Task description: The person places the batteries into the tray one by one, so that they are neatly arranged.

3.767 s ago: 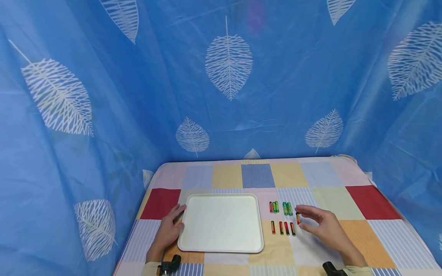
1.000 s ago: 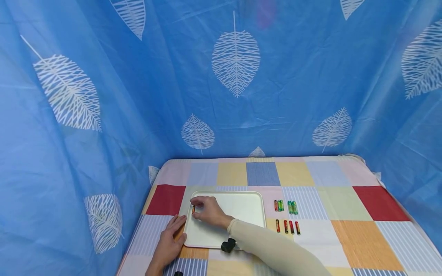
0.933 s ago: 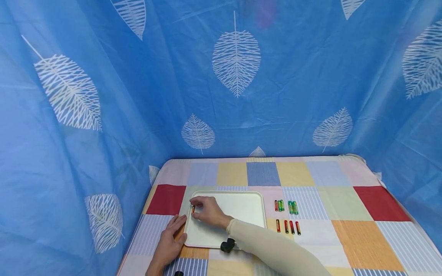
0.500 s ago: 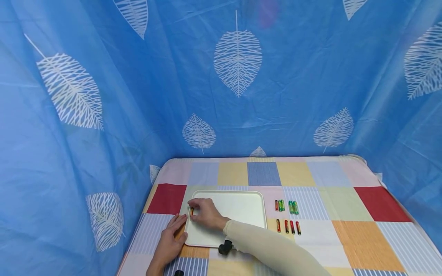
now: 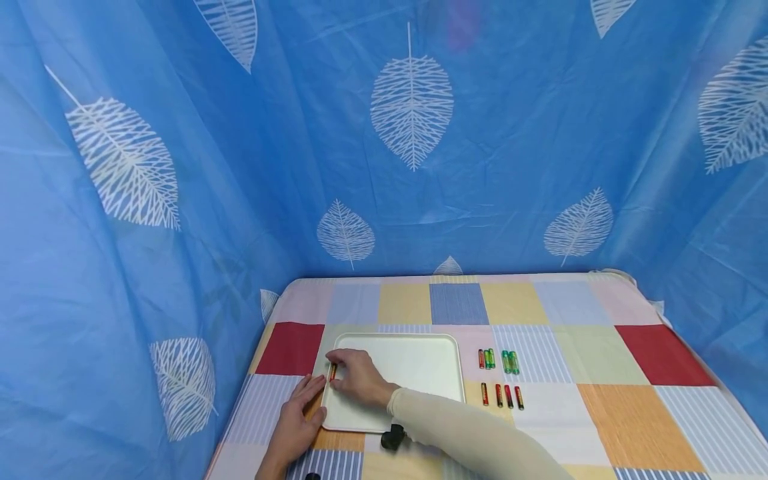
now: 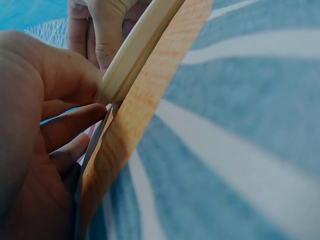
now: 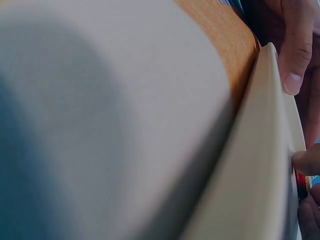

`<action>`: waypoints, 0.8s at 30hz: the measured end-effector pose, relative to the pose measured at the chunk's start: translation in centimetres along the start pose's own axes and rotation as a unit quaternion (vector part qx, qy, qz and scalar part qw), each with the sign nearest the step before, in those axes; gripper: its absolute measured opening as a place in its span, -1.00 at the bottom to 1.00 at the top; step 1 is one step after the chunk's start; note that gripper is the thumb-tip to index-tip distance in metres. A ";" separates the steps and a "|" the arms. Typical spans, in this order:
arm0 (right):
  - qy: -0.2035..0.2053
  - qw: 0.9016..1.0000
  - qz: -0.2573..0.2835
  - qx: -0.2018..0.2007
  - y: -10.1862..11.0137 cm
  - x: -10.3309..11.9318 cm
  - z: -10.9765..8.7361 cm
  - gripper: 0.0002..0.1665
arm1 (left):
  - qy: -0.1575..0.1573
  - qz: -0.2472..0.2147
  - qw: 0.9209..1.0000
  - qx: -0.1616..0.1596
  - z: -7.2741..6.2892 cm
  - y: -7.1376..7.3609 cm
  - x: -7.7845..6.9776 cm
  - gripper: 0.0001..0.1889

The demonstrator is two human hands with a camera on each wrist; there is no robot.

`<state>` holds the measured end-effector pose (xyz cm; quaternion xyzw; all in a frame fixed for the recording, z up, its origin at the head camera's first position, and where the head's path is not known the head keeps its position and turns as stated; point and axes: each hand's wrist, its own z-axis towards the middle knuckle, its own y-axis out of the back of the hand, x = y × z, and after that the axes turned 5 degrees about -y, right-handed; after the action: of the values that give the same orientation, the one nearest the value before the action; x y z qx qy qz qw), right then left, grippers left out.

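Observation:
A white rectangular tray (image 5: 414,367) lies on the patchwork cloth. Near the left end of the tray, my right hand (image 5: 360,379) pinches a small red-and-black battery (image 5: 333,372) between thumb and fingers. The right wrist view shows only a sliver of that battery (image 7: 301,184), between the fingertips, low against the tray. My left hand (image 5: 294,423) lies at the tray's left edge with its fingers extended. In the left wrist view, the left thumb touches the tray's rim (image 6: 135,52).
To the right of the tray, red batteries (image 5: 499,395) form a front row. Behind them lie green batteries (image 5: 510,362) and a red one (image 5: 481,359). A blue leaf-patterned curtain (image 5: 480,220) surrounds the table on the sides in view.
My right hand has carried the battery from the right of the tray to its left end. Over the last second, it has shifted slightly left. The left hand stays by the tray.

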<state>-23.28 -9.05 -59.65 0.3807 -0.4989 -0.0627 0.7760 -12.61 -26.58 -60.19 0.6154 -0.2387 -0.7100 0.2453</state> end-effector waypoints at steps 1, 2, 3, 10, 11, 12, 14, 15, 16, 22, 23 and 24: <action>-0.002 1.000 0.000 0.001 0.0 0.0 0.0 -0.42 | 0.002 0.001 1.000 0.000 0.0 -0.1 0.1 -0.39; -0.003 1.000 -0.001 0.001 0.0 0.0 0.0 -0.42 | 0.004 0.001 1.000 -0.001 0.0 -0.1 0.1 -0.38; -0.004 1.000 0.000 0.001 -0.1 0.0 0.0 -0.42 | 0.002 0.001 1.000 -0.001 0.1 -0.1 0.2 -0.38; 0.022 1.000 -0.008 -0.016 0.6 0.1 0.1 -0.42 | 0.018 -0.006 1.000 0.001 0.2 -0.2 0.1 -0.38; 0.022 1.000 -0.006 -0.017 0.8 0.2 0.1 -0.42 | 0.018 -0.007 1.000 0.001 0.2 -0.2 0.1 -0.38; 0.022 1.000 -0.004 -0.018 1.0 0.2 0.2 -0.42 | 0.019 -0.007 1.000 0.001 0.3 -0.2 0.0 -0.38; 0.020 1.000 0.000 -0.017 1.5 0.2 0.3 -0.40 | 0.019 -0.006 1.000 0.001 0.3 -0.2 0.1 -0.38; 0.016 1.000 0.004 -0.014 1.7 0.2 0.4 -0.39 | 0.019 -0.005 1.000 0.001 0.3 -0.2 0.1 -0.38; 0.014 1.000 0.008 -0.012 2.0 0.2 0.4 -0.39 | 0.019 -0.005 1.000 0.001 0.3 -0.2 0.1 -0.38; 0.012 1.000 0.028 0.001 3.4 -0.3 0.3 -0.37 | 0.021 0.000 1.000 0.001 0.2 -0.2 0.1 -0.39; 0.011 0.999 0.034 0.004 3.7 -0.3 0.3 -0.37 | 0.021 0.001 1.000 0.001 0.2 -0.2 0.0 -0.39; 0.010 0.999 0.040 0.007 4.0 -0.4 0.2 -0.37 | 0.020 0.002 1.000 0.001 0.2 -0.2 0.0 -0.39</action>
<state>-24.75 -6.20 -57.28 0.3663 -0.5061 -0.0241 0.7804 -12.84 -26.44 -60.26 0.6294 -0.2356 -0.6967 0.2510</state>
